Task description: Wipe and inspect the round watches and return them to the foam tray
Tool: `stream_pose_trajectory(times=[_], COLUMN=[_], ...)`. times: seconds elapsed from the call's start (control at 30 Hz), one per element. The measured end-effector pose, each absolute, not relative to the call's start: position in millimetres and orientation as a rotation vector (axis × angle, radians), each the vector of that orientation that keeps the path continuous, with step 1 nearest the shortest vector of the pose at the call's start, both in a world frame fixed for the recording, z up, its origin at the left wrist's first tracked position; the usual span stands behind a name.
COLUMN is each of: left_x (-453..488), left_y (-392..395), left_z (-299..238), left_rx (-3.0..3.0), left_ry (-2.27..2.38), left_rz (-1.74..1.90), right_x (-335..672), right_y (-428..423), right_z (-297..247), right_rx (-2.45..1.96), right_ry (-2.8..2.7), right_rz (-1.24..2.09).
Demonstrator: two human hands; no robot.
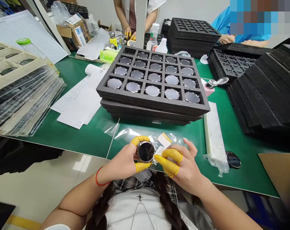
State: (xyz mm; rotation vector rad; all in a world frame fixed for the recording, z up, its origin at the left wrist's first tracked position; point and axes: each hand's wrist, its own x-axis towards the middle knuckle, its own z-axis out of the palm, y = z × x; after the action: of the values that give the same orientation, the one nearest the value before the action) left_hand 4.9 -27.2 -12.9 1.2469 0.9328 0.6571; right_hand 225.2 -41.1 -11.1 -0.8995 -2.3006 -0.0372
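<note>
- Two hands worked at the bench edge; the left hand [122, 161] was curled, its thumb and fingertips gripping the rim of a round steel watch case [145, 152];
- the right hand [182, 164] was half open, its yellow-cotted fingers [170, 155] pressing a white wipe [158, 154] against the case's dark glass;
- the case sat between the hands, nearer the left, round with no long axis, glass facing up;
- beyond lay a plastic bag [133, 134] on the green mat [87, 140]; a black foam tray [154, 102] of discs stood further on

Green bench mat [87, 140], foam trays [140, 103], papers [78, 102]
</note>
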Motion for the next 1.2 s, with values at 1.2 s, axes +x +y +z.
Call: stream_pose_trajectory(times=[1.2], left_x=[8], left_y=[-23], left_z=[-5], left_rx=[1.273], left_ry=[1.179], left_rz=[0.855], right_x=[216], right_y=[-59], right_z=[0], right_rx=[-1.151], right_ry=[-1.897], right_rz=[0.051])
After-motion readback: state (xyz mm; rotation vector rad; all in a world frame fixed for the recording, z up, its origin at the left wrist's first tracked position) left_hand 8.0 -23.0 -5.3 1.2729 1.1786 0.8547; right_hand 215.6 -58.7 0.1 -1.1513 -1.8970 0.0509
